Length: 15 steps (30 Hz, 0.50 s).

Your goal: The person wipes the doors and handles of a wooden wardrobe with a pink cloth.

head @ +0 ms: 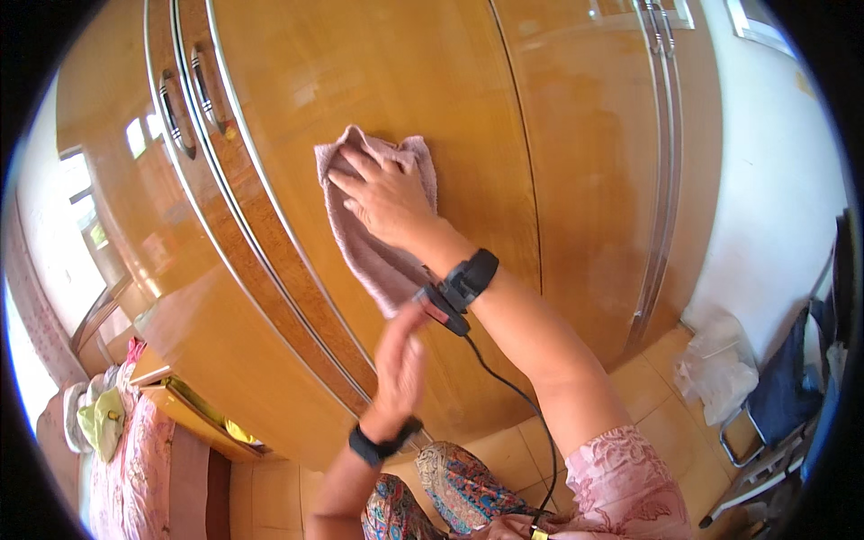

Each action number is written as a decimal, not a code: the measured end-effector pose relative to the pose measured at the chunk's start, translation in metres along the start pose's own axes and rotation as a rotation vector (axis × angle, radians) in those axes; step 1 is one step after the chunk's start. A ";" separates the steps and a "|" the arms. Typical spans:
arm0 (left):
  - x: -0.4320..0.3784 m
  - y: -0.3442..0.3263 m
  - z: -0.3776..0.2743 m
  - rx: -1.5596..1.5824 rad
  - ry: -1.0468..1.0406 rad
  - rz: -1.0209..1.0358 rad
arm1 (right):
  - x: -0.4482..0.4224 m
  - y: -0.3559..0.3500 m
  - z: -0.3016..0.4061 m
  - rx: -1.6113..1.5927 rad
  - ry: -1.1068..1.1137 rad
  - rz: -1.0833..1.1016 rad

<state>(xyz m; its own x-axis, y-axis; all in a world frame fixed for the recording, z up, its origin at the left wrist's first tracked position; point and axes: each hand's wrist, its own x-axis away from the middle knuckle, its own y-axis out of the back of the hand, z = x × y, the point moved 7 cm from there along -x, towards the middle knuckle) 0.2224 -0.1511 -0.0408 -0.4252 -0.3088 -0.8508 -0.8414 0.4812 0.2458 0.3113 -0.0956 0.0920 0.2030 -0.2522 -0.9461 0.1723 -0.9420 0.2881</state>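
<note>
My right hand (388, 199) presses a pinkish towel-like cloth (361, 253) against the glossy wooden wardrobe door (432, 81), its fingers spread over the fabric. The cloth is bunched at the top, and its lower end hangs below the palm. Around my right wrist is a black strap (472, 277), beside a small black device (442, 312) with a cable (516, 385) running down towards my lap. My left hand (399, 368), blurred and seen edge-on, is raised just below that device. It holds nothing visible; whether its fingertips touch the device or cloth is unclear.
Curved door handles (177, 115) stick out at the upper left. A bed with a floral cover (138, 466) stands at lower left, near a partly pulled-out drawer (196, 412). At right are a translucent plastic bag (719, 368) and a dark blue folding chair (783, 385).
</note>
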 end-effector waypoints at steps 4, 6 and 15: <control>-0.086 0.034 0.027 -0.565 -0.200 -0.164 | -0.015 0.008 -0.020 -0.410 0.042 -0.089; -0.110 0.028 0.026 -0.980 -0.317 -0.046 | 0.000 0.005 -0.031 -0.772 -0.083 0.008; -0.247 0.062 -0.020 -1.335 -0.609 -0.083 | 0.180 -0.037 -0.026 -1.288 -0.594 0.260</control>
<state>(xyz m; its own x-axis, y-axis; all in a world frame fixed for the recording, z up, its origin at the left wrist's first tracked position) 0.2684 -0.0611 0.1934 -0.4432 0.2520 -0.8603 -0.6773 -0.7228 0.1372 0.3663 -0.1002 -0.0850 -0.0054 -0.7378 -0.6750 0.9926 -0.0858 0.0858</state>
